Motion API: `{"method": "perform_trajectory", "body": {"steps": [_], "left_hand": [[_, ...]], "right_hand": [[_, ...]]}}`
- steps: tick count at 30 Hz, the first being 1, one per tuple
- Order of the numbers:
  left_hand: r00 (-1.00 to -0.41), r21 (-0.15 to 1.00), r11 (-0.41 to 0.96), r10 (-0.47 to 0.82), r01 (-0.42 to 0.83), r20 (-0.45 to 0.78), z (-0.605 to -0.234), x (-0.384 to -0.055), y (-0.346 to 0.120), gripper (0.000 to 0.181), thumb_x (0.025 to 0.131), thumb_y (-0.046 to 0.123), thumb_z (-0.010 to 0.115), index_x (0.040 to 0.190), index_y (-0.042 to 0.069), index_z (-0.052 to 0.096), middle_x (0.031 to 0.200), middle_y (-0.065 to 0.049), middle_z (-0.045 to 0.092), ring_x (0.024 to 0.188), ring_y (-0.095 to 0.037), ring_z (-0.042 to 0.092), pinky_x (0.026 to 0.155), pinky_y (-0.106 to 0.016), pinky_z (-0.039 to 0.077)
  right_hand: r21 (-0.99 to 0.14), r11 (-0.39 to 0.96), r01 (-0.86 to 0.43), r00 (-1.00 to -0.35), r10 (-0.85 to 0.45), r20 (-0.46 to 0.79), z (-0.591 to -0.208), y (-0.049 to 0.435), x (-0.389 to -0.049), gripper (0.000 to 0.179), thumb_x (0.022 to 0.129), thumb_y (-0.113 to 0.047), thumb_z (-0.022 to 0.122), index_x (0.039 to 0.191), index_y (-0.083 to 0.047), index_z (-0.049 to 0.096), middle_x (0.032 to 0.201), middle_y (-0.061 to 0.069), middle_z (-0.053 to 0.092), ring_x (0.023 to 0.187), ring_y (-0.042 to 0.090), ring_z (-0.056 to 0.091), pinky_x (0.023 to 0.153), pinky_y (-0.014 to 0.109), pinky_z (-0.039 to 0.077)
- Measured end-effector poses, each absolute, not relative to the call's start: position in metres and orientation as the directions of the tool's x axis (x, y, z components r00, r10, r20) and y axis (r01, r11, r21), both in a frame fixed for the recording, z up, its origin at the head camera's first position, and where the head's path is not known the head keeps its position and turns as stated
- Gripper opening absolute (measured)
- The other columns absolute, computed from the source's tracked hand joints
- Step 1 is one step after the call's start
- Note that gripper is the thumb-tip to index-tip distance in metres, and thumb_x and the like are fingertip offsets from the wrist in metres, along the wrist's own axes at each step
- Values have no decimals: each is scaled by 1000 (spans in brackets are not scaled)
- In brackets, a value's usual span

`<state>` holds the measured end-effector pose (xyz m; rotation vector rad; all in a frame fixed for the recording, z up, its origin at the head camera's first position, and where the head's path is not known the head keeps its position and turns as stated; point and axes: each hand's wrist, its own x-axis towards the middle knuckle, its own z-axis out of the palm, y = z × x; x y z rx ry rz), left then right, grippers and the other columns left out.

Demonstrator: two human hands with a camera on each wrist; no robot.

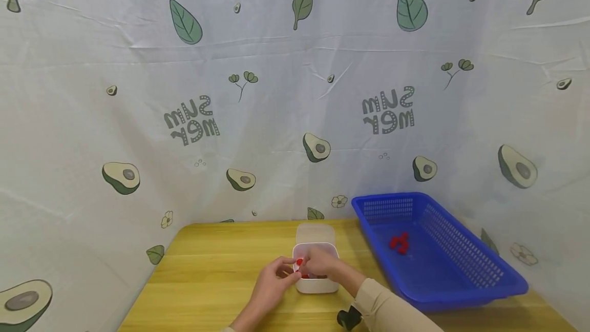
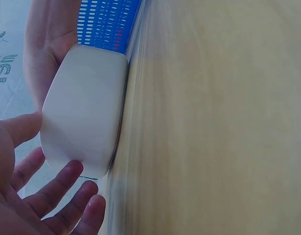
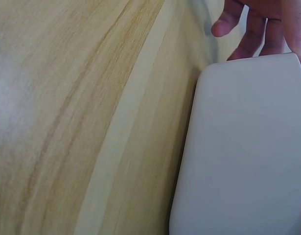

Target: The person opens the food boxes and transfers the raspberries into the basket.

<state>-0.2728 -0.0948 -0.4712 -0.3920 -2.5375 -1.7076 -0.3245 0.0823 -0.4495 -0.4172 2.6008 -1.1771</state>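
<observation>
A small white box (image 1: 317, 286) stands on the wooden table, its translucent lid (image 1: 315, 233) raised at the back. Red pieces (image 1: 299, 262) show at its left inner side; their kind is too small to tell. My left hand (image 1: 271, 283) is at the box's left edge, its thumb touching the white wall (image 2: 86, 107) in the left wrist view, fingers spread and loosely bent. My right hand (image 1: 319, 262) reaches down into the box from the right. Its fingertips are blurred and partly hidden, so whether they pinch a piece cannot be told.
To the right, a blue plastic basket (image 1: 442, 265) with perforated sides holds several red pieces (image 1: 400, 243). A dark object (image 1: 349, 318) sits by my right sleeve. A white curtain (image 1: 276, 91) printed with leaves and avocados hangs behind the wooden table (image 1: 221, 260).
</observation>
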Motion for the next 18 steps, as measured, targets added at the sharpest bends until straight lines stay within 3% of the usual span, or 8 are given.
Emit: {"method": "perform_trajectory", "body": {"steps": [18], "left_hand": [[-970, 898, 376, 172, 228, 174, -472, -272, -94, 32, 90, 28, 76, 117, 12, 71, 92, 1, 70, 85, -15, 63, 70, -26, 49]], "right_hand": [[-797, 597, -97, -940, -319, -124, -442, 83, -319, 13, 88, -6, 71, 75, -4, 71, 59, -3, 49, 47, 7, 38, 44, 19, 31]]}}
